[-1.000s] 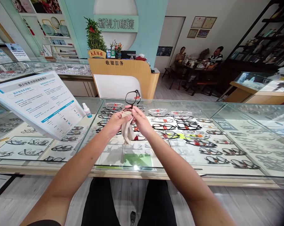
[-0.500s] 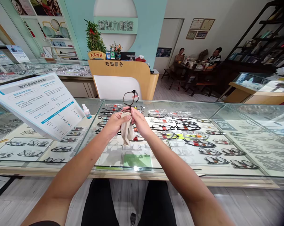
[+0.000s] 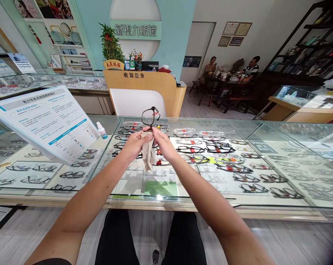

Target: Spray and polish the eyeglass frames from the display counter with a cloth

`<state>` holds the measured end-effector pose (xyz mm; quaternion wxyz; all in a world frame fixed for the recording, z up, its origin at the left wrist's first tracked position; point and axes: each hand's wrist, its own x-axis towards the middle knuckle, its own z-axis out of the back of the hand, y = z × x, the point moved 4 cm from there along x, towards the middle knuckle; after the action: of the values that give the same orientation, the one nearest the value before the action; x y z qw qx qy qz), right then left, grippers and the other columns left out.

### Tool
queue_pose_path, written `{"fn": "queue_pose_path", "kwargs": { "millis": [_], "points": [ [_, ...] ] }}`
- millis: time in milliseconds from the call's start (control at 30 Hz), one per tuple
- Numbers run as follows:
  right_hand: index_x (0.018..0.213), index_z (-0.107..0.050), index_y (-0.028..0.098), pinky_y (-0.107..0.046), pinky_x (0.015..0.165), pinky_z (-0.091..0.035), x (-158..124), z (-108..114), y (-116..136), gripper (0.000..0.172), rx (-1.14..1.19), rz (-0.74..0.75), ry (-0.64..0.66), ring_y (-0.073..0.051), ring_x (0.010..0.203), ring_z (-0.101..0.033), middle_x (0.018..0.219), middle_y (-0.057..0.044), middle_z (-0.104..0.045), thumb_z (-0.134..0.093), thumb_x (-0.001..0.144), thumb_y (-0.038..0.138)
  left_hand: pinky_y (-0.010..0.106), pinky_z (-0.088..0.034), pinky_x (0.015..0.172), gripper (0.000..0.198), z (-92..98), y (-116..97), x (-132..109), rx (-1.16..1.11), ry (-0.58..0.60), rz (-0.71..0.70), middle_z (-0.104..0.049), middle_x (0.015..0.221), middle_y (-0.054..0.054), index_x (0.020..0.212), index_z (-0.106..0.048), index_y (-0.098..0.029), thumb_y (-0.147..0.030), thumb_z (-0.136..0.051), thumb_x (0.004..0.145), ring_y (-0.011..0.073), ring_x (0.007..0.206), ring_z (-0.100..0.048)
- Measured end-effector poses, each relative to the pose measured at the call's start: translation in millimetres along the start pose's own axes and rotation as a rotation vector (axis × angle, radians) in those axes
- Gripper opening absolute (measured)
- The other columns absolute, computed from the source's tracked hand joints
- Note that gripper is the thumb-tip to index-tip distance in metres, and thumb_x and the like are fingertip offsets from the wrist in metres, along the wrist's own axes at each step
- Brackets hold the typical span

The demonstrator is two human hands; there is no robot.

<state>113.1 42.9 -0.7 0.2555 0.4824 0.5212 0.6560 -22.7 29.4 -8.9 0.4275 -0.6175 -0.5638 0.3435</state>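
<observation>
Beige rumpled cloth (image 3: 148,154), squarish glasses (image 3: 148,117)

- Pinching beige cloth (image 3: 149,156) with left hand (image 3: 134,144).
- Holding dark-framed glasses (image 3: 148,116) on end between that hand and right hand (image 3: 164,143), above glass counter (image 3: 155,204).
- Facing wooden desk (image 3: 142,82), with spray bottle (image 3: 101,130) at left.

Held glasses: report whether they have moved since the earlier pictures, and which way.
Yes, slightly: the glasses have shifted left, judged against the wooden desk behind them.
</observation>
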Motion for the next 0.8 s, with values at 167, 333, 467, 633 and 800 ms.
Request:
{"fn": "queue_pose_path", "kwargs": {
  "millis": [167, 333, 467, 633, 800],
  "points": [
    [0.12, -0.084, 0.029, -0.036, 0.086, -0.051, -1, -2, 3, 0.061, -0.004, 0.032, 0.009, -0.023, 0.095, -0.06, 0.112, -0.006, -0.077, -0.06, 0.1, 0.081, 0.028, -0.048, 0.069, 0.063, 2.4, 1, 0, -0.077, -0.067, 0.02, -0.072, 0.073, -0.004, 0.093, -0.07, -0.017, -0.034, -0.114, 0.051, 0.0141, 0.066, -0.065],
    [0.117, -0.084, 0.027, -0.041, 0.114, -0.05, 0, -4, 1, 0.061, 0.021, 0.059, -0.013, -0.027, 0.117, -0.067, 0.122, -0.008, -0.078, -0.066, 0.096, 0.081, 0.028, -0.046, 0.065, 0.065, 5.9, 7, 4, -0.134, -0.081, 0.07, -0.074, 0.077, -0.003, 0.105, -0.075, -0.018, -0.037, -0.112, 0.056, 0.0146, 0.066, -0.064],
    [0.118, -0.084, 0.027, -0.041, 0.118, -0.049, -1, -5, -1, 0.057, 0.013, 0.059, -0.023, -0.025, 0.117, -0.067, 0.123, -0.007, -0.078, -0.066, 0.098, 0.078, 0.028, -0.048, 0.066, 0.063, 7.2, 11, 6, -0.157, -0.087, 0.039, -0.075, 0.078, -0.002, 0.106, -0.077, -0.017, -0.043, -0.111, 0.059, 0.0145, 0.068, -0.066],
    [0.118, -0.083, 0.028, -0.038, 0.098, -0.054, -3, -7, 3, 0.049, 0.06, 0.024, -0.017, -0.023, 0.097, -0.063, 0.111, -0.005, -0.075, -0.077, 0.093, 0.07, 0.027, -0.048, 0.067, 0.07, 8.4, 11, 7, -0.088, -0.077, 0.004, -0.073, 0.075, -0.002, 0.111, -0.078, -0.016, -0.054, -0.109, 0.062, 0.0141, 0.067, -0.066],
    [0.12, -0.082, 0.031, -0.032, 0.076, -0.047, -3, -6, 0, 0.048, 0.082, -0.035, -0.046, -0.018, 0.075, -0.047, 0.085, 0.002, -0.063, -0.091, 0.082, 0.059, 0.03, -0.053, 0.072, 0.074, 5.6, 9, 7, -0.021, 0.024, 0.008, -0.078, 0.079, 0.004, 0.115, -0.079, -0.013, -0.063, -0.105, 0.067, 0.0213, 0.078, -0.075]
  ]
}}
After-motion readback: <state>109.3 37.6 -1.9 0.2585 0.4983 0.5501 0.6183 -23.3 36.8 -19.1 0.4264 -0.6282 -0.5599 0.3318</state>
